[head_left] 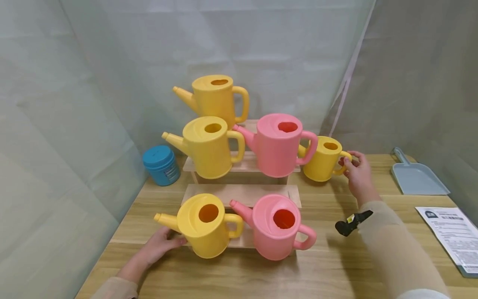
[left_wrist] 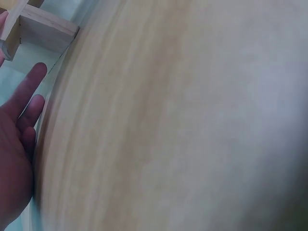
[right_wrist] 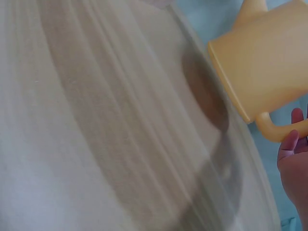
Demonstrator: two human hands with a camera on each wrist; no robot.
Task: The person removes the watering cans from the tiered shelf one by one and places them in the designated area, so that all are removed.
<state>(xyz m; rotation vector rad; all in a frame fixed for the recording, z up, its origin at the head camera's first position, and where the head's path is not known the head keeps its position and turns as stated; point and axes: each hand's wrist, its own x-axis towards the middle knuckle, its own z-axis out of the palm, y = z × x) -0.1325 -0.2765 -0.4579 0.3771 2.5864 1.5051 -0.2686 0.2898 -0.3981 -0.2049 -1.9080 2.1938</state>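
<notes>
My right hand (head_left: 358,172) grips the handle of a yellow watering can (head_left: 321,164) at the stand's right side. In the right wrist view this watering can (right_wrist: 264,62) hangs over the table with its shadow below, and the thumb and fingers of the right hand (right_wrist: 296,163) pinch its handle. At the lower left end of the wooden stepped stand (head_left: 239,194), my left hand (head_left: 162,245) rests beside a yellow watering can (head_left: 207,232) on the lowest step. The left wrist view shows the left hand's fingers (left_wrist: 29,91) extended near a wooden stand part (left_wrist: 45,29).
A pink watering can (head_left: 276,232) stands on the lowest step. Higher up are a yellow one (head_left: 209,151), a pink one (head_left: 280,149) and a top yellow one (head_left: 214,99). A blue tub (head_left: 161,166) stands left; a dustpan (head_left: 418,176) and printed sheet (head_left: 449,236) lie right.
</notes>
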